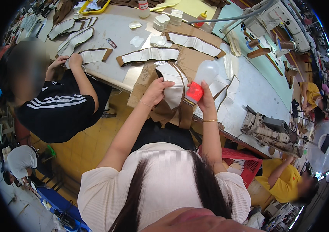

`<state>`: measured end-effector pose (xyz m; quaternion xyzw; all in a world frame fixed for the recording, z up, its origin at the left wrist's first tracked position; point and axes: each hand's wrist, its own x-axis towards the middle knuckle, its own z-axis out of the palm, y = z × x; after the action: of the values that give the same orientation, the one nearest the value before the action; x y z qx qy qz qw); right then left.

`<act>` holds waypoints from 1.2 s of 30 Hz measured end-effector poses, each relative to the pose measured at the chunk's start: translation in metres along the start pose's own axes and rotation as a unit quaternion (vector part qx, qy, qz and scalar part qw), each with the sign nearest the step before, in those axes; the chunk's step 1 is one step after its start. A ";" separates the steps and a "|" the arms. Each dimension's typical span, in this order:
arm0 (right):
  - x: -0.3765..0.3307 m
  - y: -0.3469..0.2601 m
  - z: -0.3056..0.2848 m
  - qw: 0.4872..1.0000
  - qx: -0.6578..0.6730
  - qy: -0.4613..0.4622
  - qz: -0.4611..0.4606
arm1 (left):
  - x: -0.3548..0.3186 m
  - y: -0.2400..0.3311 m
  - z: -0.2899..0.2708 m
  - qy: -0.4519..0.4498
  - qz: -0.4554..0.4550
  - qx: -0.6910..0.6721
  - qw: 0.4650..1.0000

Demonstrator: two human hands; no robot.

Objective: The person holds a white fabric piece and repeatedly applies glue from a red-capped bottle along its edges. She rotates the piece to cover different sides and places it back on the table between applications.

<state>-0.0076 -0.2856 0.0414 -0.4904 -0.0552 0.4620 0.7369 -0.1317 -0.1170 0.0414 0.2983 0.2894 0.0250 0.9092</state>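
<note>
My left hand [156, 91] is closed on a curved white panel with brown edges [172, 94], its thumb lying on the white face. In my right hand [207, 99] is a translucent squeeze bottle [207, 71] with a bright red lower part. The bottle is tipped, rounded clear end up, and its lower end is close against the panel's right edge; whether it touches I cannot tell. Beyond my hands lie two similar strips: a left one [149, 55] and a right one [193, 43]. Brown material [168, 114] hangs below the panel at the table's edge.
At the left, a co-worker in black [60, 104] handles another strip [94, 56]. Stacked white pads [161, 22], a capped bottle [144, 8] and a yellow bottle [200, 18] stand farther back. To the right are a metal device [267, 129], a sewing machine [280, 19] and a red crate [251, 166].
</note>
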 end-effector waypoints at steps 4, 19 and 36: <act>0.005 0.004 0.000 0.997 0.047 -0.064 0.023 | -0.009 0.001 -0.029 0.010 0.005 -0.133 0.991; 0.012 0.022 0.058 0.980 -0.071 -0.138 0.125 | -0.045 -0.016 -0.060 -0.026 -0.031 -0.221 0.974; -0.027 -0.020 0.063 0.973 -0.166 -0.156 0.034 | -0.096 0.040 -0.017 0.005 0.156 -0.144 0.977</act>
<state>-0.0440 -0.2643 0.0992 -0.5293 -0.2292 0.5418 0.6113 -0.2152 -0.0961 0.1016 0.2054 0.2374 0.2101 0.9259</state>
